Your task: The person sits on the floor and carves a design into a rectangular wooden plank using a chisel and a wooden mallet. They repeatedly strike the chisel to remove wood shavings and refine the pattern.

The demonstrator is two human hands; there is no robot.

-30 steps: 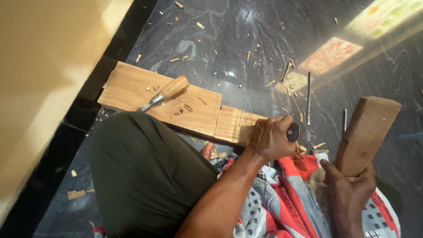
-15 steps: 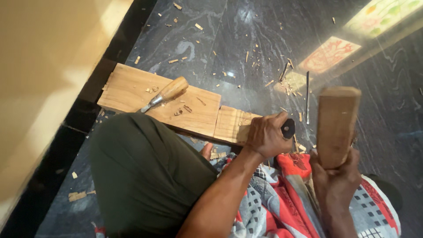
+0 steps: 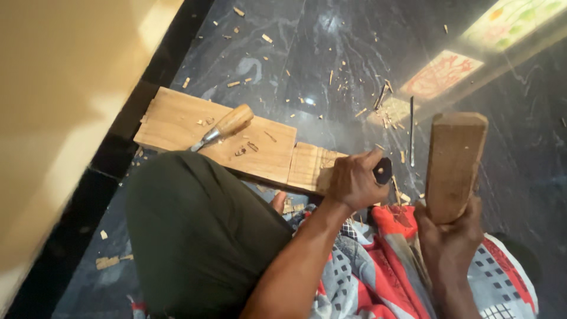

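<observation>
Nearest the camera lie one green-clad knee (image 3: 195, 236) and one cloth (image 3: 378, 277) patterned in red, grey and white, under both forearms. The right hand (image 3: 452, 239) is closed around the lower end of one wooden mallet (image 3: 453, 165), a plain block held upright just above that hand. To its left, the left hand (image 3: 354, 180) is fisted around one dark-handled chisel (image 3: 383, 171), only the black butt showing past the fingers; the blade is hidden. That fist rests at the right end of one plank (image 3: 224, 139), which runs away to the left of it. A second chisel (image 3: 223, 127), with a pale wooden handle and bare steel shank, lies loose on the plank, well left of the left hand. Beyond both hands, the dark floor (image 3: 331, 53) is strewn with chips too many to count, plus one thin metal rod (image 3: 411, 131) just past the mallet. Farthest right are two flat rectangular panels (image 3: 440, 74), one red-patterned, one green and yellow.
</observation>
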